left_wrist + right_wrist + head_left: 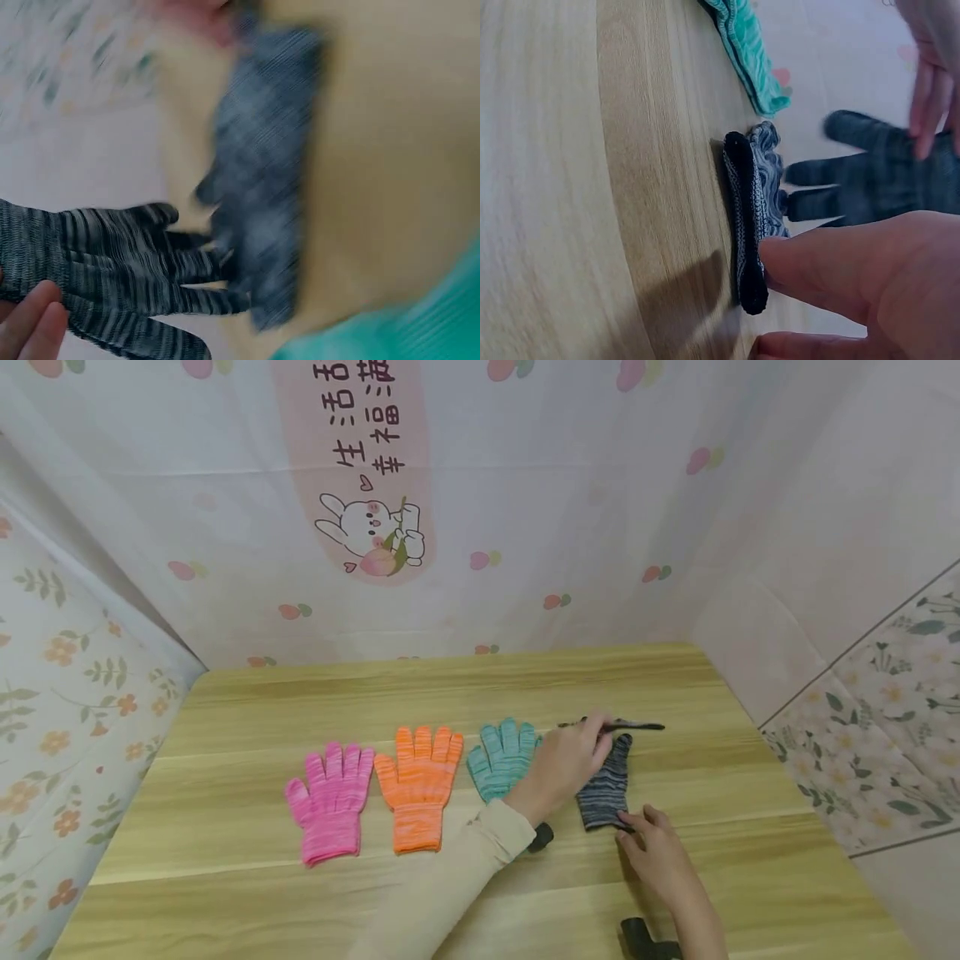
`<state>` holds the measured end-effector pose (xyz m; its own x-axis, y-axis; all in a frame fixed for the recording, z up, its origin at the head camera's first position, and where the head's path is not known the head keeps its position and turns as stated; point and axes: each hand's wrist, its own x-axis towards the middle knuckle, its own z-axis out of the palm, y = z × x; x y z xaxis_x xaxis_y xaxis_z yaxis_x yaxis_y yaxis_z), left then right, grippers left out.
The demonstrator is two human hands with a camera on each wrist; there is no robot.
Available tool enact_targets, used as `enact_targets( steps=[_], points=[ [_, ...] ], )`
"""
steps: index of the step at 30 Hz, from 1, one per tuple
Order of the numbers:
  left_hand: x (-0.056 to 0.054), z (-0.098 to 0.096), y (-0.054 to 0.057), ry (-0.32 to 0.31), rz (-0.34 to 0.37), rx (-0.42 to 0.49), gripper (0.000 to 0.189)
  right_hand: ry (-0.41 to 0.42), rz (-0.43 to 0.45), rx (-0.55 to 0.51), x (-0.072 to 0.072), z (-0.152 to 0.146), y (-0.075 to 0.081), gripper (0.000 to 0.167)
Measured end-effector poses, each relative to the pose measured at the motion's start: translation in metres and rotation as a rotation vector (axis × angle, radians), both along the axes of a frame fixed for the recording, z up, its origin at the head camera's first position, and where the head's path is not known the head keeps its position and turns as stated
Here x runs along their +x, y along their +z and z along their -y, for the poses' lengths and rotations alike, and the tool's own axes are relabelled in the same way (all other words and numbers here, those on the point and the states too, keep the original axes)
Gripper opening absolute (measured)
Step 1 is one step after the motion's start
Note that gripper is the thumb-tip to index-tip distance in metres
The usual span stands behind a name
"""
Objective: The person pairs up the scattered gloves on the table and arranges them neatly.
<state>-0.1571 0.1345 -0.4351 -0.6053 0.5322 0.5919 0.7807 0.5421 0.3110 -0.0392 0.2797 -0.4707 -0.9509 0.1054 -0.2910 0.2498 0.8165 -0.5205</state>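
A black-and-grey striped knit glove (602,793) lies on the wooden table, its cuff towards me. My right hand (662,864) pinches the corner of that cuff, and the right thumb (817,259) rests along its edge in the right wrist view. Above the finger end of this glove, my left hand (564,768) holds up a matching striped glove (127,259) by its cuff, seen edge-on from the head. The left fingertips (37,322) press the cuff in the left wrist view. My left forearm partly hides a teal glove (504,760).
To the left, an orange glove (418,789) and a pink glove (333,802) lie flat in the row, fingers pointing away. The wooden table (247,735) meets printed cloth (487,510) at the back. A black fitting (648,942) sits by my right wrist.
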Motion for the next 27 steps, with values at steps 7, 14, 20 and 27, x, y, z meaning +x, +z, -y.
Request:
enact_targets(
  steps=[7, 14, 20, 27],
  points=[
    [0.046, 0.005, -0.042, -0.057, 0.071, -0.245, 0.008, 0.027, -0.082, 0.009, -0.001, -0.002, -0.002, 0.037],
    [0.063, 0.016, -0.054, -0.104, 0.194, -0.385, 0.017, 0.047, -0.159, -0.020, 0.003, -0.010, -0.004, 0.031],
    [0.067, 0.025, -0.061, -0.082, 0.058, -0.484, 0.016, -0.057, -0.191, -0.077, 0.007, -0.020, 0.004, 0.025],
    [0.071, 0.027, -0.060, -0.075, 0.056, -0.599, 0.027, -0.331, -0.039, -0.444, -0.008, -0.025, 0.004, 0.060]
  ],
)
